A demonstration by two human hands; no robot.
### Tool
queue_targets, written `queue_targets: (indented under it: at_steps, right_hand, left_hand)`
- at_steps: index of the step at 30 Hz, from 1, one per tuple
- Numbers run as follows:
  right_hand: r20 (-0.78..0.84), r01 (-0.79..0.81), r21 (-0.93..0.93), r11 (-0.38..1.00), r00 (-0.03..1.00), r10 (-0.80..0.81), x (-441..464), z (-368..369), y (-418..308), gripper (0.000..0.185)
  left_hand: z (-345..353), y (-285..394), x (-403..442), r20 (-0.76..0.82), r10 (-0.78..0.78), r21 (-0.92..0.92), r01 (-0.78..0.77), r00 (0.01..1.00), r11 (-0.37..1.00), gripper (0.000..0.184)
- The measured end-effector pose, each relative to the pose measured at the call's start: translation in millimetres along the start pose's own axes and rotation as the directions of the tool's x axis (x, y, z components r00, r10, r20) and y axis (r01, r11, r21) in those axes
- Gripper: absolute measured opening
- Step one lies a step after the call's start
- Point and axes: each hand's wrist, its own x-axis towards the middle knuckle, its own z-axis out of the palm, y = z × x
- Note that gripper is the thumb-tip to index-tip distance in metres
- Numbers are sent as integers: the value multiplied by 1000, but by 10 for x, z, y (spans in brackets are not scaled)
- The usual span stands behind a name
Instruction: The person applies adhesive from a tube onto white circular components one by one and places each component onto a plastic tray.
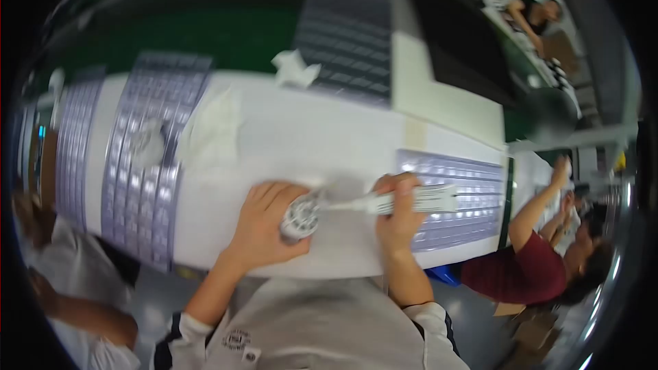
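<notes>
My left hand (264, 226) is wrapped round a small round white part (300, 218) with an openwork, spoked face turned up. In my right hand (397, 216) is a white tube (428, 199) with printed lines and a long thin nozzle. The nozzle points left, and its tip is at or very near the edge of the round part; blur hides whether they touch. Both hands are over the white table surface (288, 137). Beyond my right hand lies a clear plastic tray (459, 226) with rows of pockets.
Another clear pocketed tray (137, 185) lies to the left, with a pale round item (147, 144) on it. Crumpled white tissue (296, 68) and a white cloth or paper (216, 127) lie farther back. One person in a maroon shirt (514, 270) sits at right, another in grey (82, 267) at left.
</notes>
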Motion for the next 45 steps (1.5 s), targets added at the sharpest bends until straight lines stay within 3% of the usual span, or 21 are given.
queue_targets:
  at_steps: [3,6,10,15,34,39,43,45]
  right_hand:
    - [88,-40,-29,999,995,42,-44,22,51,25]
    - [209,26,-62,998,978,-13,-62,51,66,27]
    - [235,-21,-159,987,970,59,-77,70,36,31]
    - [156,-36,-172,984,986,63,-55,96,72,32]
    - [180,-65,-256,964,977,113,-51,108,58,31]
    - [132,-63,-221,973,987,94,-43,67,57,31]
    - [128,7,-21,1000,992,-4,-28,-1,125,23]
    - [208,34,-21,999,978,-29,-17,12,96,23]
  left_hand:
    - [-20,-8,-37,8,-34,2,34,999,999,59]
    - [-10,-6,-48,28,-24,-13,24,999,1000,59]
    - [-8,-10,-42,33,-18,-12,18,999,1000,59]
    - [3,-17,-45,42,-18,-4,19,999,1000,59]
    - [8,-31,-52,48,-18,-13,19,999,1000,61]
    - [-8,-15,-60,49,-22,-13,23,999,1000,62]
    - [2,-34,-47,32,-19,-17,20,999,1000,62]
    - [12,-38,-53,24,-21,-20,22,999,1000,62]
